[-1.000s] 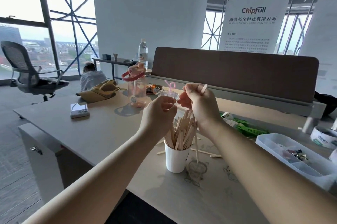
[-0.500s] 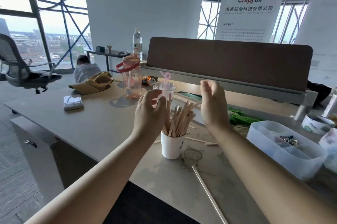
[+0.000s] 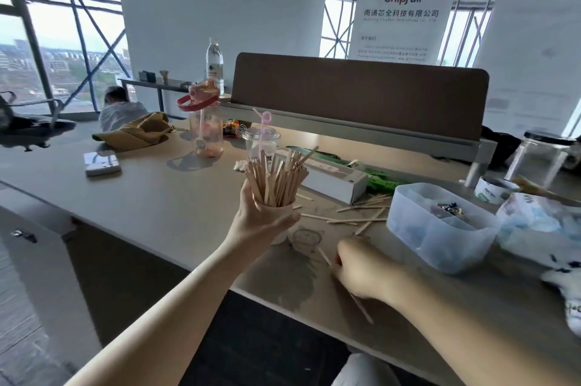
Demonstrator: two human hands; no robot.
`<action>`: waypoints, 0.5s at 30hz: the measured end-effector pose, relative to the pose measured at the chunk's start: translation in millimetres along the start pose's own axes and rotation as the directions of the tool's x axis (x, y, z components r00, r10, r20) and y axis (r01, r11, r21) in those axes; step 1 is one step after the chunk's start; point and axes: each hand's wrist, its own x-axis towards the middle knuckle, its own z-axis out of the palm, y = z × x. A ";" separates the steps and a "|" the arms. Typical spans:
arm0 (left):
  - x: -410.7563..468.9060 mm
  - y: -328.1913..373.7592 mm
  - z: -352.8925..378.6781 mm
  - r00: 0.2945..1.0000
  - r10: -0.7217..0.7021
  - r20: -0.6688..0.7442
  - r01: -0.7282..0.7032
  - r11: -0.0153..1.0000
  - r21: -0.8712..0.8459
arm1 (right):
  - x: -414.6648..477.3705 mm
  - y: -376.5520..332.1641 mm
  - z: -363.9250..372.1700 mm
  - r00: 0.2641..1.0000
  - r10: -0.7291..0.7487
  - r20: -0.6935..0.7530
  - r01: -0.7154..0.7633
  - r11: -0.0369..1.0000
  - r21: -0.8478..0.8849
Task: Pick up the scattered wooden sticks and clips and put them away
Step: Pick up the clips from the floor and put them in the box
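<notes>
My left hand (image 3: 261, 218) grips a white paper cup (image 3: 281, 230) crammed with several wooden sticks (image 3: 276, 176), on the desk at centre. My right hand (image 3: 361, 266) is down on the desk to the right of the cup, fingers curled round a long thin wooden stick (image 3: 323, 255) that runs under the hand and out toward me. Several loose sticks (image 3: 358, 216) lie scattered on the desk behind it. A clear plastic compartment box (image 3: 440, 234) at right holds a few dark clips (image 3: 451, 209).
Behind the cup stand a clear cup with a pink straw (image 3: 261, 142), a pink water bottle (image 3: 204, 121) and a white power strip box (image 3: 333, 179). Right: a tape roll (image 3: 493, 189), glass jar (image 3: 540, 156), tissue pack (image 3: 540, 222). A brown divider (image 3: 358, 96) bounds the desk's back.
My right hand dropped from above the cup to the desk and took hold of the long stick that fell there. My left hand closed round the cup.
</notes>
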 end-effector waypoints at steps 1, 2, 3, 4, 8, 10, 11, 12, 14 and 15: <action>0.6 -3.1 1.1 0.999 -0.004 -0.052 0.007 0.998 0.066 | -0.1 -1.0 -3.7 1.000 -0.014 0.009 0.014 0.998 -0.061; 0.7 -5.2 0.7 0.996 -0.010 -0.088 0.016 0.997 0.070 | -0.2 -3.3 -6.2 1.000 -0.021 0.013 0.023 0.994 -0.110; 0.4 -7.8 -0.4 0.995 -0.022 -0.101 0.024 0.999 0.023 | 0.4 -5.3 -7.8 1.000 -0.028 0.015 0.029 0.991 -0.129; -0.7 -8.8 -1.8 0.995 -0.039 -0.097 0.037 0.999 -0.021 | 0.3 -6.4 -9.6 0.999 -0.028 0.019 0.030 0.993 -0.118; -2.8 -7.7 -4.1 0.999 -0.033 0.001 0.033 0.990 -0.136 | 7.8 -0.9 -20.9 0.999 -0.036 0.007 0.034 0.982 0.183; -2.5 -8.2 -3.6 0.999 -0.052 0.015 0.054 0.981 -0.184 | 13.1 0.4 -34.4 0.972 -0.045 -0.231 0.148 0.879 0.453; -1.9 -9.3 -3.8 0.998 -0.062 0.014 0.064 0.977 -0.202 | 17.0 -0.2 -43.6 0.917 -0.001 -0.399 0.232 0.815 0.531; -1.2 -10.1 -3.9 0.998 -0.069 0.013 0.071 0.975 -0.213 | 22.4 -1.1 -53.8 0.840 0.067 -0.539 0.320 0.741 0.590; -0.7 -9.1 -3.0 0.997 -0.075 0.020 0.078 0.967 -0.244 | 34.3 -4.8 -75.8 0.695 0.170 -0.699 0.503 0.580 0.641; -0.3 -8.9 -2.5 0.997 -0.076 0.021 0.079 0.962 -0.260 | 39.8 -8.4 -85.9 0.637 0.181 -0.750 0.581 0.527 0.620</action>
